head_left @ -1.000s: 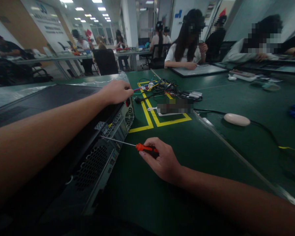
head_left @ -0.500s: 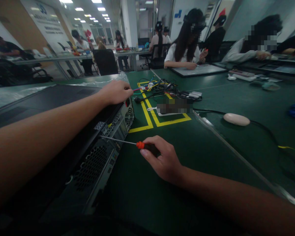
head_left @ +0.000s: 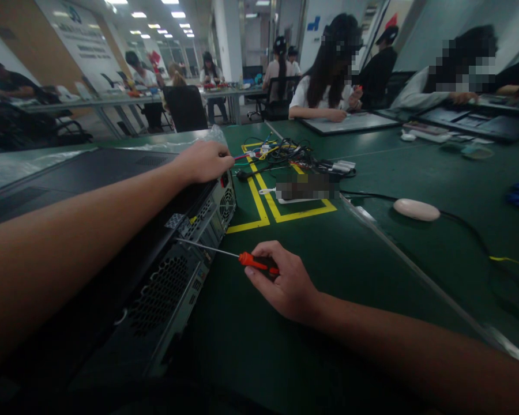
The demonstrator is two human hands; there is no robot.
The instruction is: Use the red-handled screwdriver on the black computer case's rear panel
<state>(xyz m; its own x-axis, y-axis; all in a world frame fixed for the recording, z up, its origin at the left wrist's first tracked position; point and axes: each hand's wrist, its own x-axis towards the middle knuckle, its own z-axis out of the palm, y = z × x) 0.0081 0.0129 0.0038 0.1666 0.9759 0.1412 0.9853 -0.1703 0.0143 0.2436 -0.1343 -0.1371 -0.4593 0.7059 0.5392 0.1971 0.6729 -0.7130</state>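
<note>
A black computer case (head_left: 82,176) lies on its side at the left, its metal back panel (head_left: 162,294) facing right. My left hand (head_left: 203,162) rests at the far end of its top edge, fingers curled over the corner. In my right hand (head_left: 288,279) is a screwdriver (head_left: 259,264) with an orange and black handle. Its long thin shaft points left, and the tip meets the back panel near the top edge, by a perforated bracket. The screw or hole at the tip is too small to make out.
Beyond the case lies a tangle of cables (head_left: 294,151) on yellow tape lines (head_left: 259,202). A blurred dark object on a white base (head_left: 300,200) sits nearby. To the right are a white oval cable piece (head_left: 416,210) and a clear strip (head_left: 409,262). Co-workers sit across the table.
The screwdriver handle has turned in my right hand, so more orange shows, and that hand has shifted very slightly. My left hand and the case have stayed put.
</note>
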